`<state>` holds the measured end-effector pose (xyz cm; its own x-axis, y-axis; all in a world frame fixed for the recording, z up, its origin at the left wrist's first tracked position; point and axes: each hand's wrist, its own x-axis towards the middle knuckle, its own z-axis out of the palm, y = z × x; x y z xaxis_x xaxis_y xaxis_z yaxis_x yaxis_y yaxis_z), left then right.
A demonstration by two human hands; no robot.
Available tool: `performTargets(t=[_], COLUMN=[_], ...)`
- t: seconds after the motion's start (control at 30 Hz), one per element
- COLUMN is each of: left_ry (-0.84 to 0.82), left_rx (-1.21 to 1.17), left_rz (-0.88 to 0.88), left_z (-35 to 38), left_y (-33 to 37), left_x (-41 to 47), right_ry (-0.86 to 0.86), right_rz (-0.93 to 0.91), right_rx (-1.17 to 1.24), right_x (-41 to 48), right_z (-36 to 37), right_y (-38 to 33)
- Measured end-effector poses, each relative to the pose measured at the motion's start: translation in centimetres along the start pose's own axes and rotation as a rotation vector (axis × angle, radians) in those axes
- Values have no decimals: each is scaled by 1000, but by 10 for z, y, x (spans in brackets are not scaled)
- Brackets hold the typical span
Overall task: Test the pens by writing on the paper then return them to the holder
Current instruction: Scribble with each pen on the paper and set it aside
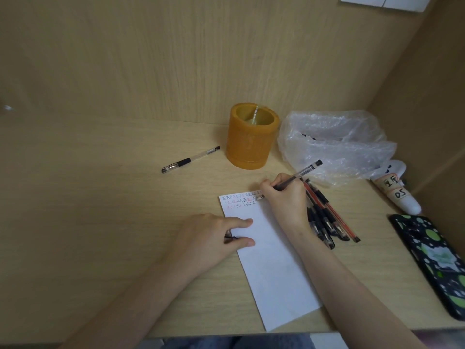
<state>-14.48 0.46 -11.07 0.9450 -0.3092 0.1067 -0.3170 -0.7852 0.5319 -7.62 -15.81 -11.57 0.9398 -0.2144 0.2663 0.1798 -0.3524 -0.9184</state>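
The right hand [286,197] is closed in a writing grip around a clear-barrelled black gel pen [299,175], whose tip meets the top right corner of the white paper strip [271,268] while its capless rear end slants up and to the right over the desk. Three short rows of small black and red characters [240,199] run across the top of the paper; the rest of the sheet is blank. The left hand [216,238] lies flat on the paper's left edge, pinning it to the wooden desk [100,197], with forefinger and thumb stretched out onto the sheet and a small dark-clipped pen cap [230,236] pinched between them. Just beside the right wrist, a bundle of black and red pens [329,220] lies on the desk, partly hidden by the hand. Behind the paper stands the amber cylindrical pen holder [251,139], upright, with one thin pale stick leaning inside. To the holder's left, well apart from the paper, a single capped black gel pen [190,159] lies diagonally. A crumpled clear plastic bag [334,144] sits to the right of the holder, a white labelled tube [397,190] lies beyond it, and a phone in a black-and-green spotted case [435,263] rests near the desk's right edge.
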Motion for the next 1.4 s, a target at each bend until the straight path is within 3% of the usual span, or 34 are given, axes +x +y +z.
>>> performTargets(t=[1.4], left_ry=[-11], left_rx=[13], left_rz=[-16], left_z=[-1], left_y=[2], left_x=[-1], right_ry=[-58], right_rz=[-29], right_rx=[20], right_x=[0], right_z=[-1], right_y=[0])
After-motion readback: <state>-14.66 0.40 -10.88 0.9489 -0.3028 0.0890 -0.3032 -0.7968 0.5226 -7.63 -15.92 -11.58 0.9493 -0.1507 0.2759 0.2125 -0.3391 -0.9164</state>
